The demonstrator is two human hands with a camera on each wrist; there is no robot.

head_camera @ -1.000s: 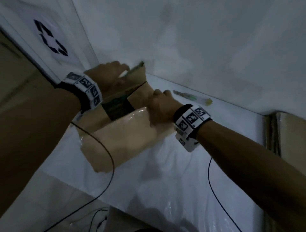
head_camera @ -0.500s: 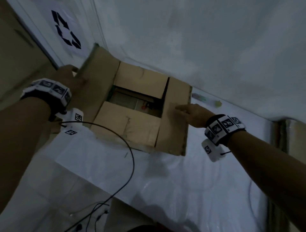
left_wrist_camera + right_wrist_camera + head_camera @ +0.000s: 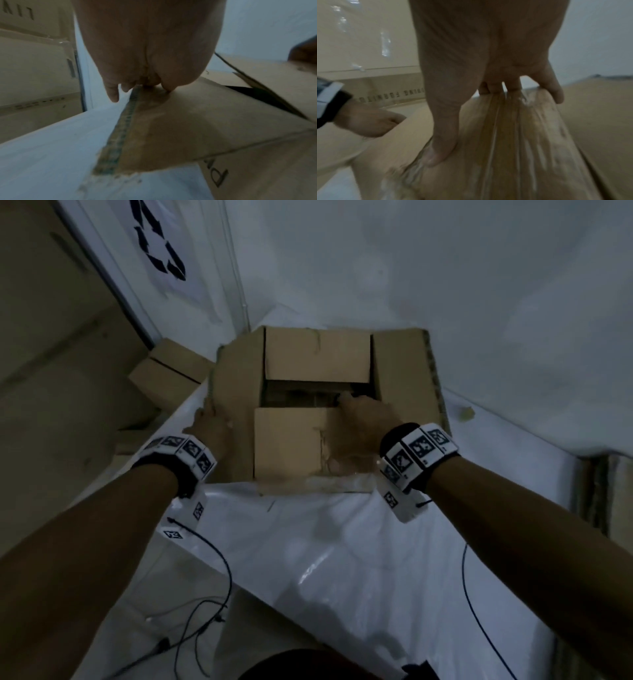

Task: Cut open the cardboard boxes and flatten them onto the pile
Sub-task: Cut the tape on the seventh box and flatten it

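The box (image 3: 318, 405) sits on the white sheet (image 3: 342, 559) at 12 o'clock, 4 flaps spread. The left hand (image 3: 212, 426) pinches the 9 o'clock flap's edge. The right hand (image 3: 363, 419) curls over the near flap's taped edge. Bare sheet lies toward 6; a wall (image 3: 445, 268) closes 12.

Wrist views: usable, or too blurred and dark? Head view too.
Head view: dim, bluish, but the box and both hands are sharp; wide-angle bending at the edges; glare on the plastic sheet. Left wrist view: soft, left hand close and out of focus, flap edge readable. Right wrist view: motion blur smears the tape under the right hand.
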